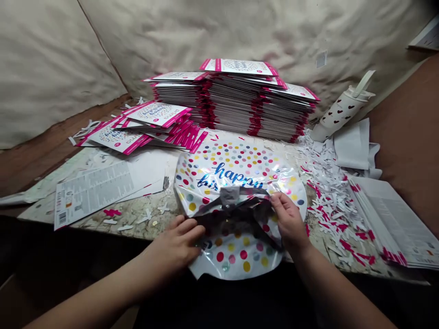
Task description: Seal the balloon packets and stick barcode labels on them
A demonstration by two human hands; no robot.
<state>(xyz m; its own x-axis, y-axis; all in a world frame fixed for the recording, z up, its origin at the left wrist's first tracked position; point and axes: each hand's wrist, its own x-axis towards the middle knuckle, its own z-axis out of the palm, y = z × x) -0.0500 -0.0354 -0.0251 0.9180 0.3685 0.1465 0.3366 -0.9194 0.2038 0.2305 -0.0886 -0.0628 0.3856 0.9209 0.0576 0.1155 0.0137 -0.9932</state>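
Note:
A flat, round foil balloon (233, 157) with coloured dots and blue "happy birthday" lettering lies at the table's front edge. Across its middle a dark silvery fold covers part of the words, and the near part hangs over the edge. My left hand (185, 242) has its fingers curled on the balloon's left side by the fold. At the right end of that fold, my right hand (290, 219) pinches the foil between thumb and fingers. A small grey square patch (229, 195) shows on the fold between my hands.
Tall stacks of pink-edged printed packets (233, 100) stand at the back, with a looser pile (154, 114) at left. A printed card (92, 192) lies front left. White and pink paper scraps (329, 201), a heart-patterned tumbler (339, 112) and stacked cards (394, 214) occupy the right.

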